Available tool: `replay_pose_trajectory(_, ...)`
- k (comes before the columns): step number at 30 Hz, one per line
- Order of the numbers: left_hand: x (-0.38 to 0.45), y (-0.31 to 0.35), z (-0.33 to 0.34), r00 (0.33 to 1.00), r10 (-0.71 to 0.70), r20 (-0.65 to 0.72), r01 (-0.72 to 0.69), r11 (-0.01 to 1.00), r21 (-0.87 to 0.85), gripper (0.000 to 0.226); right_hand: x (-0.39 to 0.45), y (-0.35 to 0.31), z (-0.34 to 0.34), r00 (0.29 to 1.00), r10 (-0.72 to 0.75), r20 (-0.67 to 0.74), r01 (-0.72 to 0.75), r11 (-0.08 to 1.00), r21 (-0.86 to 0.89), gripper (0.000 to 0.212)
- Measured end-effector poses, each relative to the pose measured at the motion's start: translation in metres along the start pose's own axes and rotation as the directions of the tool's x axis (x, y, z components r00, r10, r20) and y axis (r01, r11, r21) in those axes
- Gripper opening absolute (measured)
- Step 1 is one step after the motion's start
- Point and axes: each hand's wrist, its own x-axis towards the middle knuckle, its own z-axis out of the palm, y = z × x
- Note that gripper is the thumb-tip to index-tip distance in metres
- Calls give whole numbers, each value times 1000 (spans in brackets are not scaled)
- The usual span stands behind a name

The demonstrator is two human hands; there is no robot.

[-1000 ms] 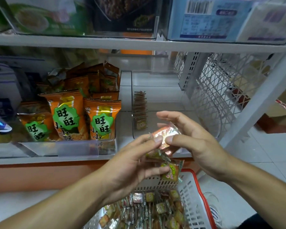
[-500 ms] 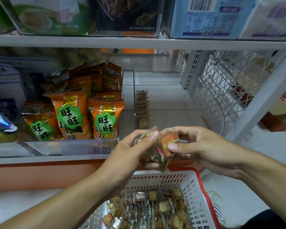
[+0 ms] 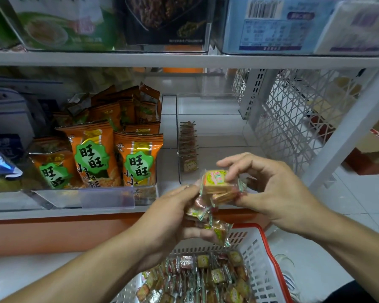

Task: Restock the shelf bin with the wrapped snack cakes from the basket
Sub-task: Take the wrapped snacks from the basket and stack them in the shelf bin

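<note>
Where the orange crisp packets with green labels [image 3: 92, 158] stand in their clear tray at the left of the shelf, nothing is being touched; the work is further right. The left hand [image 3: 171, 217] is curled round a loose clump of small wrapped snack cakes [image 3: 208, 224], just above the white slotted plastic basket with a red rim [image 3: 258, 254], which holds plenty more. Beside it the right hand [image 3: 269, 189] pinches two stacked cakes [image 3: 217, 186] between thumb and fingertips, flat faces up. The clear plastic shelf bin [image 3: 217, 136] lies straight ahead and slightly above, a short row of cakes [image 3: 188, 147] standing on edge along its left wall. The right hand looks nearer its opening.
</note>
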Motion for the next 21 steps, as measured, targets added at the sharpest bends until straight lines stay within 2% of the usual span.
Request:
replay_pose_trajectory(2,-1,2,1,1000,-6,29,6,1000,-20,33,-1,0,3,1000,-21,-22,22,999,33,24)
replay_pose_trajectory(5,-2,6,-1,997,3,72,-1,1000,-29,40,0,2,5,999,23,-33,-20,996,81,25)
replay_pose_trajectory(9,-3,5,-1,994,21,103,-25,999,35,46,-1,5,6,998,67,-11,-66,995,79,42)
replay_pose_trajectory(13,-2,1,-2,998,5,64,-5,1000,-3,42,-1,6,7,995,89,38,-92,992,86,64)
replay_pose_trajectory(16,-2,1,-1,999,-19,31,21,998,-54,41,-1,8,9,983,166,84,-180,962,207,83)
replay_pose_trajectory(19,0,0,-2,1000,-22,-18,20,997,-80,40,0,6,8,960,255,111,-278,873,400,74)
replay_pose_trajectory(21,0,0,-2,1000,-4,-28,2,997,-74,38,0,4,10,963,250,100,-269,883,384,56)
